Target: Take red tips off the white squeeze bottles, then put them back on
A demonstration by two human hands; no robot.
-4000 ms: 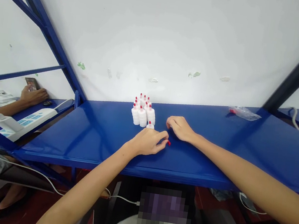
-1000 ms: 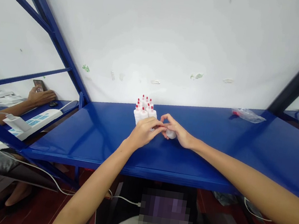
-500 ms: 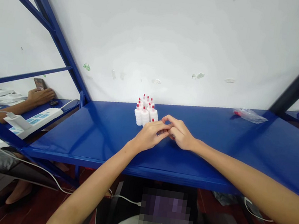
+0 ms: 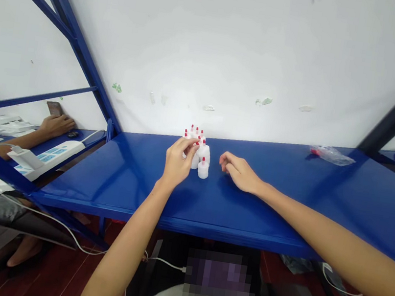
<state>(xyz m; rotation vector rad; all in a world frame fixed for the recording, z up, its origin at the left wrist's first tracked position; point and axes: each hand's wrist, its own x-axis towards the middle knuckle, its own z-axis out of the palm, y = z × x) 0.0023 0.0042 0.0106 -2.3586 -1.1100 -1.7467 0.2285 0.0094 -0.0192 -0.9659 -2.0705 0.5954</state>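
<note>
Several small white squeeze bottles with red tip caps (image 4: 203,169) stand upright in a tight group on the blue table. My left hand (image 4: 179,160) is at the left front of the group, hiding some of them. Its thumb and fingertips close around the red cap (image 4: 197,143) of one bottle. To the right of the bottles, apart from them, my right hand (image 4: 237,171) hovers close above or rests on the table with its fingers curled in. Whatever its fingers may hold is hidden.
A clear plastic bag (image 4: 333,155) with something red lies at the table's (image 4: 284,215) back right. Left, beyond the blue frame (image 4: 79,71), are a white power strip (image 4: 53,155) and another person's hand (image 4: 59,124) with a phone (image 4: 54,109).
My hands, together before, are now apart. The left one has moved left and away to the bottles, uncovering the front bottle. The right one stays about where it was, fingers curled.
</note>
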